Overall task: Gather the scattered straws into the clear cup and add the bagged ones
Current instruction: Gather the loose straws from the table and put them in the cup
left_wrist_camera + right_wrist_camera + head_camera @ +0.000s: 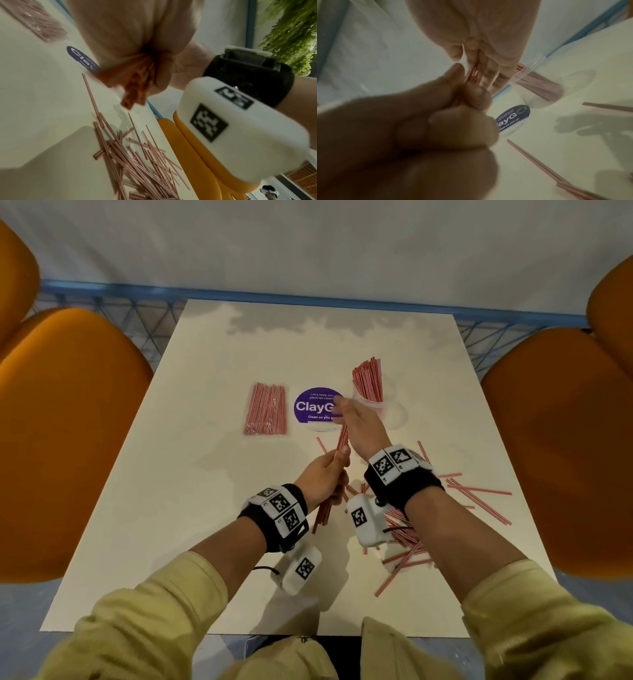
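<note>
The left hand [323, 470] gripped a straw bundle [334, 470] at mid-length; the right hand [359, 422] closed on its upper end; its long axis ran toward the far table edge; the clear cup [371, 402] stood just beyond, nearer the right hand.

red-and-white striped straws [474, 491] lie on a cream table [171, 508]. the round sticker [313, 405] is purple with white lettering; the chairs [65, 422] are orange

White table [212, 542], round purple sticker [313, 405], orange chairs [61, 440], green plant [291, 27]
</note>
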The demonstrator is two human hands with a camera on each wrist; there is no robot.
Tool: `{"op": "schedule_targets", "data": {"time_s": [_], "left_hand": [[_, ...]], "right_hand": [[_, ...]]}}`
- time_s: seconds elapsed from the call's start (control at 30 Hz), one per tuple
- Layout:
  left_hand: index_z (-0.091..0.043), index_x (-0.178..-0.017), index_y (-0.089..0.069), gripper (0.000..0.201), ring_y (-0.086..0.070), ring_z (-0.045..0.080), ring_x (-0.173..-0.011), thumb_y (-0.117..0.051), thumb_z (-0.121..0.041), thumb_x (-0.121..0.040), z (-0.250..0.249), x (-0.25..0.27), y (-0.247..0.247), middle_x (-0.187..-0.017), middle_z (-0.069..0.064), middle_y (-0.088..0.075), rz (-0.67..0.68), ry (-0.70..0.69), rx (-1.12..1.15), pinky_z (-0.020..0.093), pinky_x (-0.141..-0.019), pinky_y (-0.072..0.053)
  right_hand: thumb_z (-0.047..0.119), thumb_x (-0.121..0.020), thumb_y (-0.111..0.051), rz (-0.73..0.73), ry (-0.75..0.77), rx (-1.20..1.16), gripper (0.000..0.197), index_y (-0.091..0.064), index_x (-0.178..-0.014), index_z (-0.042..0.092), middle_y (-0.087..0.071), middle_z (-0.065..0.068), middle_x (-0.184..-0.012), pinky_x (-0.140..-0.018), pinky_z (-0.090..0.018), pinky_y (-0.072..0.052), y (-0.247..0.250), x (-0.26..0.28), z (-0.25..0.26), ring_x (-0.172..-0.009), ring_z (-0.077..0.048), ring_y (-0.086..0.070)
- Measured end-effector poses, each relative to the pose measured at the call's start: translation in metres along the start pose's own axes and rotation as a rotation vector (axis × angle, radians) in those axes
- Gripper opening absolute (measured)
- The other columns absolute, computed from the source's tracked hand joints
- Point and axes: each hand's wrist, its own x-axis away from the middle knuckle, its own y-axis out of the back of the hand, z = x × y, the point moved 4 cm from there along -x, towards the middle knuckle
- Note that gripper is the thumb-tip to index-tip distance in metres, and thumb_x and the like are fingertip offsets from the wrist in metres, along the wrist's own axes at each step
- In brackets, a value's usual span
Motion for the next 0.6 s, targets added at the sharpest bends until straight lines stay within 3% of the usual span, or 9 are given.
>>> {"op": "schedule_targets", "data": {"time_s": [0.1,0.17,0.27,0.33,0.4,0.5,0.57,0.6], "left_hand": [[-0.017,-0.072,-0.037,0.038,-0.032,0.004,-0.032,-0.030,-0.043,-0.099,-0.001,-0.002,0.002,-0.057,0.000,-0.035,-0.028,-0.016,-0.004,0.019,-0.039,-0.032],[-0.017,-0.073,-0.037,0.038,-0.032,0.005,-0.034,-0.029,-0.044,-0.098,-0.005,-0.004,0.003,-0.058,0.000,-0.035,-0.043,-0.045,-0.016,0.020,-0.040,-0.033],[-0.015,-0.081,-0.045,0.037,-0.037,0.008,-0.042,-0.030,-0.044,-0.099,-0.014,-0.009,0.007,-0.060,-0.001,-0.038,-0.127,-0.102,0.011,0.022,-0.045,-0.040],[-0.007,-0.101,-0.053,0.044,-0.053,0.016,-0.059,-0.029,-0.044,-0.099,-0.023,-0.017,0.015,-0.067,0.000,-0.050,-0.240,-0.162,0.030,0.030,-0.065,-0.052],[-0.002,-0.122,-0.047,0.052,-0.061,0.022,-0.084,-0.028,-0.044,-0.099,-0.032,-0.026,0.021,-0.082,0.001,-0.060,-0.340,-0.194,0.001,0.039,-0.087,-0.050],[-0.004,-0.127,-0.038,0.044,-0.057,0.013,-0.071,-0.022,-0.037,-0.102,-0.046,-0.035,0.020,-0.081,-0.006,-0.065,-0.397,-0.228,0.043,0.033,-0.077,-0.045],[-0.009,-0.122,-0.038,0.037,-0.058,0.013,-0.070,-0.023,-0.036,-0.102,-0.050,-0.042,0.016,-0.087,-0.003,-0.068,-0.383,-0.227,0.092,0.032,-0.073,-0.045],[-0.012,-0.117,-0.039,0.031,-0.060,0.014,-0.072,-0.025,-0.036,-0.102,-0.052,-0.046,0.014,-0.091,0.001,-0.069,-0.365,-0.216,0.114,0.031,-0.072,-0.048]], "right_hand": [[0.031,-0.100,-0.032,0.052,0.005,0.099,0.038,-0.062,-0.120,0.020,-0.069,-0.002,-0.115,-0.086,-0.020,-0.039,-0.003,0.007,-0.006,-0.113,-0.016,-0.058],[0.031,-0.099,-0.033,0.067,-0.007,0.058,0.037,-0.055,-0.128,0.023,-0.064,-0.001,-0.125,-0.091,-0.020,-0.038,-0.005,0.010,-0.014,-0.119,-0.015,-0.054],[0.033,-0.097,-0.037,0.037,-0.067,-0.153,0.045,-0.035,-0.142,0.027,-0.050,-0.002,-0.140,-0.106,-0.037,-0.040,-0.006,0.014,-0.024,-0.127,-0.018,-0.049],[0.031,-0.097,-0.040,0.056,-0.143,-0.218,0.044,-0.035,-0.140,0.019,-0.058,-0.005,-0.124,-0.095,-0.039,-0.049,-0.007,0.020,-0.030,-0.108,-0.018,-0.059],[0.030,-0.097,-0.042,0.094,-0.174,-0.203,0.036,-0.039,-0.129,0.014,-0.060,-0.005,-0.104,-0.078,-0.034,-0.050,-0.008,0.027,-0.034,-0.084,-0.015,-0.060],[0.034,-0.096,-0.042,0.104,-0.128,-0.132,0.031,-0.039,-0.122,0.017,-0.058,-0.005,-0.100,-0.061,-0.027,-0.049,-0.007,0.030,-0.036,-0.070,-0.013,-0.057],[0.034,-0.096,-0.043,0.070,-0.063,-0.048,0.023,-0.044,-0.115,0.020,-0.057,0.002,-0.084,-0.051,-0.019,-0.043,-0.004,0.024,-0.036,-0.059,-0.008,-0.051],[0.031,-0.097,-0.043,0.050,-0.029,-0.007,0.018,-0.047,-0.111,0.022,-0.056,0.004,-0.076,-0.052,-0.019,-0.040,-0.002,0.019,-0.034,-0.057,-0.008,-0.049]]}}
